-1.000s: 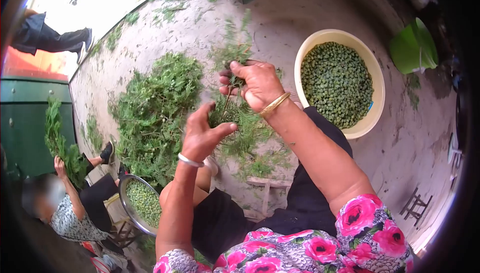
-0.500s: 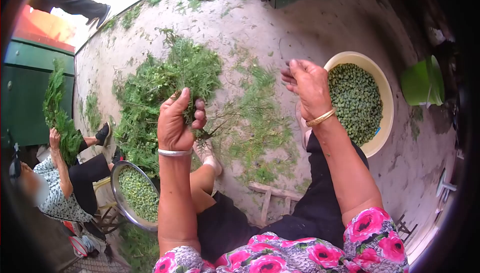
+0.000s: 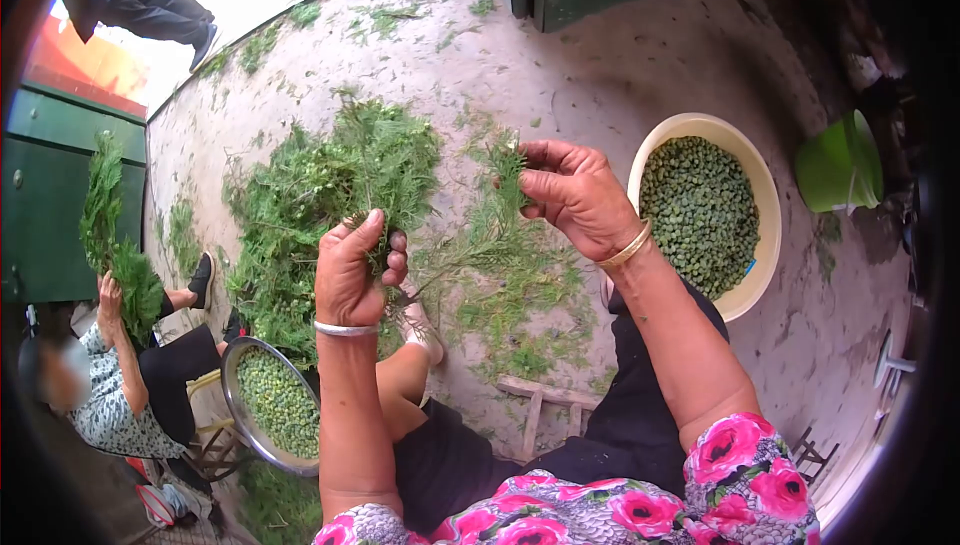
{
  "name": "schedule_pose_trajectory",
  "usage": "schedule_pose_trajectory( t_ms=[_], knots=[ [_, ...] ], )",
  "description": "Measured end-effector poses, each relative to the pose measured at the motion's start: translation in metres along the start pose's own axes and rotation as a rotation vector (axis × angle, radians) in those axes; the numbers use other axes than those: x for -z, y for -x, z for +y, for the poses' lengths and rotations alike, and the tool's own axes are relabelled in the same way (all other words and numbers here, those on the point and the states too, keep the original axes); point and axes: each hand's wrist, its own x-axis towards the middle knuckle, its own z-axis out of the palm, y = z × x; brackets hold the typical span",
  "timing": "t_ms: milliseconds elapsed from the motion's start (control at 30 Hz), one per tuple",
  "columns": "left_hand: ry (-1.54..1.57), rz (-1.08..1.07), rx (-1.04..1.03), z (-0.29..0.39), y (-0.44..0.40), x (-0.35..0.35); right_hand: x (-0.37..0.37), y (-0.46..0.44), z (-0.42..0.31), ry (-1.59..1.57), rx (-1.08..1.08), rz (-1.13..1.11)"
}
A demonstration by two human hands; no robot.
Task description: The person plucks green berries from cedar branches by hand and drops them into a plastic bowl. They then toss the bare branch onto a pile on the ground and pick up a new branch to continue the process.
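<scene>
My left hand [image 3: 352, 270] is closed around the stem of a leafy evergreen branch [image 3: 470, 245], whose twigs spread up and to the right. Opposite it, my right hand [image 3: 575, 195] pinches at the feathery tip of the branch, thumb against fingers. Whether a small green cone is between those fingertips is hidden. Close by my right forearm stands a cream basin [image 3: 773, 230] full of small green cones [image 3: 700, 210]. A big heap of cut evergreen branches [image 3: 290, 205] lies on the ground behind my left hand.
At the left a seated person [image 3: 120, 375] holds up an evergreen branch [image 3: 103, 200], beside a metal basin [image 3: 232, 385] of green cones. Another person [image 3: 150, 10] stands at the top left. A green bucket [image 3: 840, 165] is at the right, a wooden stool [image 3: 545, 393] between my legs.
My right hand has moved left and slightly down, away from the cream basin, and now pinches the branch tip. My left hand has dropped slightly, still holding the branch.
</scene>
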Motion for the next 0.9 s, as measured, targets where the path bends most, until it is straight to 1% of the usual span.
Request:
schedule_pose_trajectory(
  t_ms=[33, 67, 133, 233, 300, 333, 400, 467, 533, 567, 633, 667, 733, 767, 800, 867, 900],
  knots=[
    [0.0, 0.0, 0.002, 0.0, -0.001, 0.001, 0.0, 0.001, -0.002, 0.067, 0.009, -0.026],
    [0.018, 0.002, -0.023, 0.0, -0.002, 0.004, 0.0, 0.002, -0.003, 0.066, 0.006, -0.024],
    [0.036, 0.004, -0.045, -0.001, -0.001, 0.006, 0.001, 0.004, -0.003, 0.223, 0.057, -0.095],
    [0.023, -0.033, -0.071, -0.003, 0.002, 0.002, 0.001, 0.004, -0.001, 0.305, 0.046, -0.069],
    [-0.165, 0.008, -0.198, -0.008, 0.005, -0.01, -0.004, 0.006, -0.002, 0.294, 0.059, -0.061],
    [-0.181, -0.099, -0.142, -0.009, 0.004, -0.006, -0.006, 0.007, -0.001, 0.284, 0.075, -0.052],
    [-0.346, -0.118, -0.205, -0.019, 0.001, -0.016, -0.011, 0.006, 0.005, 0.279, 0.109, -0.035],
    [-0.285, -0.251, -0.201, -0.029, 0.007, -0.036, -0.013, 0.005, 0.009, 0.275, 0.142, -0.016],
    [-0.437, -0.325, -0.118, -0.038, 0.01, -0.046, -0.013, 0.004, 0.012, 0.167, 0.15, -0.008],
    [-0.43, -0.336, -0.068, -0.044, 0.012, -0.052, -0.014, 0.004, 0.01, 0.167, 0.145, -0.005],
    [-0.438, -0.36, 0.028, -0.054, 0.016, -0.057, -0.015, 0.006, 0.005, 0.359, 0.209, 0.097],
    [-0.435, -0.359, 0.033, -0.055, 0.017, -0.057, -0.012, 0.005, 0.005, 0.36, 0.204, 0.1],
    [-0.376, -0.313, 0.056, -0.056, 0.019, -0.061, -0.005, 0.006, 0.003, 0.558, 0.323, 0.177],
    [-0.367, -0.326, 0.049, -0.054, 0.016, -0.059, 0.001, 0.005, 0.008, 0.665, 0.431, 0.196],
    [-0.406, -0.316, 0.024, -0.05, 0.013, -0.057, 0.004, 0.006, 0.006, 0.667, 0.424, 0.203],
    [-0.392, -0.322, 0.001, -0.04, 0.012, -0.054, 0.012, 0.01, -0.002, 0.981, 0.625, 0.406],
    [-0.45, -0.283, -0.019, -0.037, 0.011, -0.048, 0.024, 0.009, -0.014, 1.024, 0.693, 0.481]
  ],
)
